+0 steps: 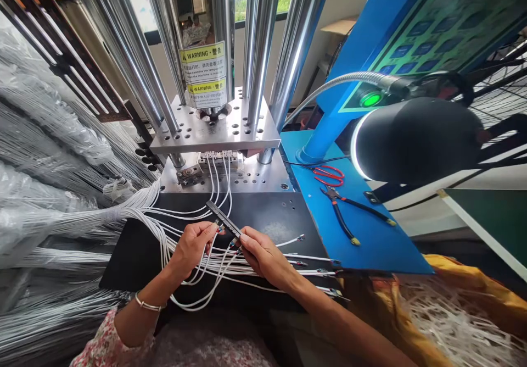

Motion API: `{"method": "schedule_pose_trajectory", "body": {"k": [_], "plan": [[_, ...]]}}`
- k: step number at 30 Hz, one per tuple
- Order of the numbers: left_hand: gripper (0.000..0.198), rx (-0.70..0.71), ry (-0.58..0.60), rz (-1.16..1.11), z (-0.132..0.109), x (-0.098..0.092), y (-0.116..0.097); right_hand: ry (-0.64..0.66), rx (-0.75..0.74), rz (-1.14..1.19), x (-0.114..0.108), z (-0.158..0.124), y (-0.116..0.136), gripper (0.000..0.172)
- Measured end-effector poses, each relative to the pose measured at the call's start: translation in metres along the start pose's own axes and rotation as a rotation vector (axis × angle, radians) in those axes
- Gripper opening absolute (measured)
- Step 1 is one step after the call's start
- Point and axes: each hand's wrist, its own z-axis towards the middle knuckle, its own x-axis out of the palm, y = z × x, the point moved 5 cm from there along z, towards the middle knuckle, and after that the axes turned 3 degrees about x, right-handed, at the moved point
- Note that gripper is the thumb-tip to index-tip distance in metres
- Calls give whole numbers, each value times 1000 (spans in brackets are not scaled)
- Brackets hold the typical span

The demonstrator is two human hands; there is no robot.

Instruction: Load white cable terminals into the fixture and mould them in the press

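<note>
Over the black work surface, a narrow dark slotted bar (pixel 223 218) is held at a slant between my hands. My right hand (pixel 260 249) grips its lower right end between thumb and fingers. Pinched in my left hand (pixel 193 245) is the end of a white cable (pixel 208 262), its small coloured wires close against the bar's underside. Other cable ends meet the bar near my right fingertips. More white cables (pixel 247 267) lie beneath both hands, with stripped ends pointing right. Exactly how the wires sit in the bar is too small to tell.
Ahead stands a press with a steel plate (pixel 214 136); cables run into the metal mould (pixel 220 161) below it. Cutting pliers (pixel 341 207) and red-handled scissors (pixel 329 176) lie on the blue table (pixel 362 240). A black lamp (pixel 415 139) overhangs the right. Bundled cables (pixel 61 218) fill the left.
</note>
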Motion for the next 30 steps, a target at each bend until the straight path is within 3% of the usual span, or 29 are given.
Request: {"method": "schedule_pose_trajectory", "body": {"k": [16,20,23,25,27,30], "plan": [[38,62,84,92,6,-13,-2,30,-147,-455,2,-6,11,32],[38,45,114,94,4,-8,-2,11,-115,-436,2,-7,11,33],[39,49,175,167,8,-7,-5,-28,-43,-250,0,-10,5,36],[37,72,178,225,19,-15,-8,-56,54,-88,-4,-14,-4,37],[33,72,93,176,41,-34,-12,-115,155,-7,-14,-19,-12,37],[33,-21,-8,-74,86,-63,-16,-226,194,-144,-35,-24,-14,36]]}}
